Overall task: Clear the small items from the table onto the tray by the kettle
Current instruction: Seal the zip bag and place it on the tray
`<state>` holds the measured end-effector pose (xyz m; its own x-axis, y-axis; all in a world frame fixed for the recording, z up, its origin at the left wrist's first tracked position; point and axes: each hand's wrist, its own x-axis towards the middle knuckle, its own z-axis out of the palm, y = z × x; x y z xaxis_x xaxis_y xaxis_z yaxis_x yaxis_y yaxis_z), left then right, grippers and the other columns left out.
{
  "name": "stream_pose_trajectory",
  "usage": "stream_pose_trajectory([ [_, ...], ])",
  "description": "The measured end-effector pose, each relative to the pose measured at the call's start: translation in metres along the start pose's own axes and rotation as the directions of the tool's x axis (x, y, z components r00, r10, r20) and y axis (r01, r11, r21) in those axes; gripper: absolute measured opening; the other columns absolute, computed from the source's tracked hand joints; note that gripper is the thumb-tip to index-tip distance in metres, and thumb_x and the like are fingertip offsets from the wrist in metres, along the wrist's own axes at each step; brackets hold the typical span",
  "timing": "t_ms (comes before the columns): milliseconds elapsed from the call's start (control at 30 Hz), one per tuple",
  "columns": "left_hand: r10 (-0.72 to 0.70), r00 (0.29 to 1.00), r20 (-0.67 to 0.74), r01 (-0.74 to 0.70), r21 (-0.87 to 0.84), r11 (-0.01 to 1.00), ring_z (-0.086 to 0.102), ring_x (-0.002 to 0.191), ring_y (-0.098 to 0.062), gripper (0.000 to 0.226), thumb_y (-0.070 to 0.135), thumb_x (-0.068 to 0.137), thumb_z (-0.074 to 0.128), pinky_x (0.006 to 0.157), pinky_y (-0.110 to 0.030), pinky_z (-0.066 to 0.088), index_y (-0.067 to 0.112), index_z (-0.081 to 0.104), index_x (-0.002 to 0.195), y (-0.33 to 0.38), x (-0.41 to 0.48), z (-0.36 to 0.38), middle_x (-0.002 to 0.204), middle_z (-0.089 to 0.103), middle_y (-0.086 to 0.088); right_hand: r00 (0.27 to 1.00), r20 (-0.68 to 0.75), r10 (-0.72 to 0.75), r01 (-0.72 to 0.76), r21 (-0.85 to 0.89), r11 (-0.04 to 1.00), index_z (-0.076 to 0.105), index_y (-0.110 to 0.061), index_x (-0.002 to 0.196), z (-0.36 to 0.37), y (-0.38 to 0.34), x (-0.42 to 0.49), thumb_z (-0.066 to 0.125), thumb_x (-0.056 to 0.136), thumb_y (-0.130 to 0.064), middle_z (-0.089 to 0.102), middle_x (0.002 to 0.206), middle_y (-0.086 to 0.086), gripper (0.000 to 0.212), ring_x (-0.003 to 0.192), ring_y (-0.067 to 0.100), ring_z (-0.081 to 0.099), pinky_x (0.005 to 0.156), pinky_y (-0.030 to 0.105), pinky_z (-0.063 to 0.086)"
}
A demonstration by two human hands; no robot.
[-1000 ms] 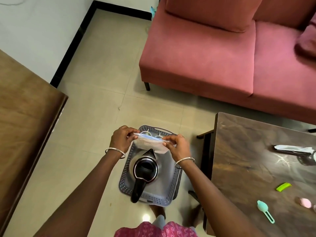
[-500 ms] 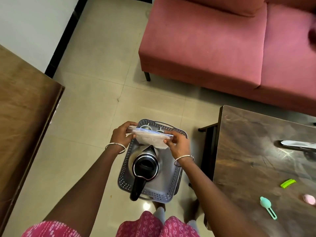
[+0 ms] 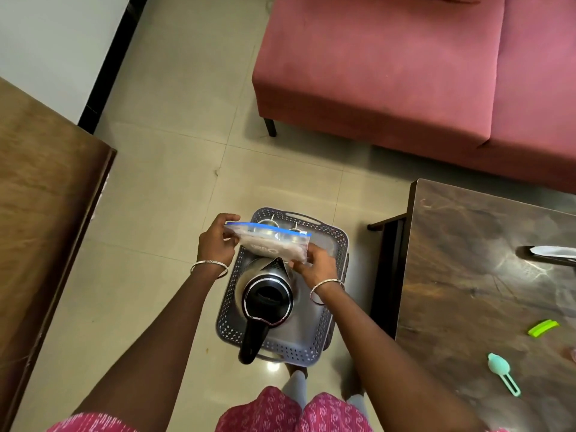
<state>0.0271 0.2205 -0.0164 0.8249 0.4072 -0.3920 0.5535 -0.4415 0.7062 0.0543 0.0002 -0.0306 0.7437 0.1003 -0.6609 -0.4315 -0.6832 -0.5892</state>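
Note:
A clear zip bag (image 3: pixel 270 244) with a blue seal strip and pale contents hangs over the far half of the grey perforated tray (image 3: pixel 311 341). My left hand (image 3: pixel 216 243) pinches its left end and my right hand (image 3: pixel 318 265) grips its lower right corner. A steel kettle (image 3: pixel 266 299) with a black lid and handle stands in the tray below the bag. On the dark table (image 3: pixel 467 291) at the right lie a green clip (image 3: pixel 543 328), a teal scoop (image 3: pixel 502 373) and a white wrapped item (image 3: pixel 550 252).
A red sofa (image 3: pixel 405 73) fills the upper right. A brown wooden top (image 3: pixel 40 213) runs along the left. The tray sits on a low stand on beige floor tiles between them. Two metal items show in the tray's far end behind the bag.
The bag has tilted so its face shows, and my right hand has slid from the bag's top edge down to its lower right corner. The view has shifted slightly downward.

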Motion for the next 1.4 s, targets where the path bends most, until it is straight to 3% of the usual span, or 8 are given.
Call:
stream_pose_trajectory([
  [133, -0.076, 0.997, 0.012, 0.076, -0.134, 0.988, 0.070, 0.086, -0.019, 0.056, -0.010, 0.070, 0.071, 0.084, -0.027, 0.052, 0.015, 0.054, 0.117, -0.005, -0.002, 0.017, 0.099, 0.071, -0.007, 1.000, -0.029, 0.006, -0.007, -0.042, 0.999, 0.073, -0.009, 0.105, 0.005, 0.012, 0.009, 0.077, 0.080, -0.023, 0.075, 0.100, 0.015, 0.029, 0.098, 0.033, 0.069, 0.085, 0.038, 0.054],
  [333, 0.015, 1.000, 0.004, -0.016, 0.040, 0.999, 0.071, 0.086, -0.023, 0.024, -0.001, 0.075, 0.072, 0.083, -0.028, 0.052, 0.008, 0.066, 0.097, -0.015, 0.001, 0.032, 0.089, 0.074, -0.008, 0.998, -0.035, 0.055, -0.060, -0.140, 0.988, 0.070, -0.008, 0.114, 0.011, 0.026, 0.020, 0.070, 0.087, -0.026, 0.071, 0.113, 0.020, 0.032, 0.108, 0.036, 0.065, 0.086, 0.035, 0.050],
  [633, 0.016, 1.000, -0.004, -0.016, 0.122, 0.992, 0.069, 0.091, -0.022, 0.023, 0.001, 0.079, 0.069, 0.080, -0.020, 0.044, 0.006, 0.064, 0.102, -0.017, 0.011, 0.037, 0.095, 0.073, -0.009, 0.990, 0.022, 0.142, -0.140, -0.048, 0.989, 0.069, -0.002, 0.109, 0.017, 0.033, 0.037, 0.073, 0.086, -0.029, 0.072, 0.109, 0.020, 0.036, 0.104, 0.034, 0.067, 0.088, 0.037, 0.053],
  [733, -0.007, 1.000, -0.012, 0.008, 0.114, 0.993, 0.069, 0.092, -0.021, 0.029, -0.005, 0.078, 0.067, 0.083, -0.021, 0.045, 0.007, 0.063, 0.104, -0.015, 0.005, 0.034, 0.096, 0.073, -0.008, 0.987, 0.039, 0.159, -0.156, -0.053, 0.986, 0.070, 0.000, 0.103, 0.014, 0.034, 0.033, 0.078, 0.081, -0.024, 0.073, 0.102, 0.017, 0.033, 0.096, 0.029, 0.069, 0.078, 0.030, 0.050],
  [800, -0.010, 0.999, -0.037, 0.013, 0.090, 0.996, 0.069, 0.092, -0.023, 0.034, -0.008, 0.077, 0.065, 0.085, -0.026, 0.049, 0.007, 0.063, 0.107, -0.012, -0.002, 0.031, 0.098, 0.072, -0.010, 0.986, 0.042, 0.164, -0.161, -0.062, 0.985, 0.071, 0.000, 0.102, 0.010, 0.035, 0.028, 0.081, 0.077, -0.020, 0.074, 0.103, 0.017, 0.033, 0.094, 0.026, 0.068, 0.077, 0.026, 0.049],
  [1000, -0.075, 0.978, -0.196, 0.088, 0.062, 0.994, 0.067, 0.093, -0.028, 0.031, -0.006, 0.085, 0.055, 0.090, -0.035, 0.051, 0.006, 0.064, 0.113, -0.002, -0.036, 0.013, 0.104, 0.071, -0.012, 0.977, 0.025, 0.210, -0.209, -0.056, 0.976, 0.066, -0.003, 0.121, -0.011, 0.047, -0.002, 0.077, 0.078, -0.010, 0.070, 0.118, 0.014, 0.045, 0.114, 0.030, 0.064, 0.103, 0.039, 0.048],
  [1200, -0.063, 0.962, -0.264, 0.055, -0.036, 0.998, 0.069, 0.086, -0.025, 0.017, 0.001, 0.087, 0.060, 0.084, -0.031, 0.053, 0.008, 0.070, 0.098, 0.025, -0.081, 0.001, 0.095, 0.073, -0.006, 0.980, -0.065, 0.187, -0.184, 0.050, 0.982, 0.074, -0.010, 0.107, -0.027, 0.059, -0.041, 0.072, 0.081, -0.008, 0.075, 0.104, 0.010, 0.027, 0.103, 0.025, 0.069, 0.097, 0.029, 0.051],
  [1400, 0.013, 0.929, -0.370, -0.050, -0.091, 0.995, 0.067, 0.079, -0.013, 0.012, 0.012, 0.088, 0.060, 0.075, -0.024, 0.050, 0.017, 0.071, 0.093, 0.071, -0.159, 0.020, 0.086, 0.073, 0.004, 0.988, -0.146, 0.053, -0.039, 0.097, 0.995, 0.076, -0.014, 0.096, -0.058, 0.074, -0.097, 0.063, 0.084, -0.007, 0.076, 0.095, 0.008, 0.019, 0.092, 0.026, 0.070, 0.090, 0.034, 0.055],
])
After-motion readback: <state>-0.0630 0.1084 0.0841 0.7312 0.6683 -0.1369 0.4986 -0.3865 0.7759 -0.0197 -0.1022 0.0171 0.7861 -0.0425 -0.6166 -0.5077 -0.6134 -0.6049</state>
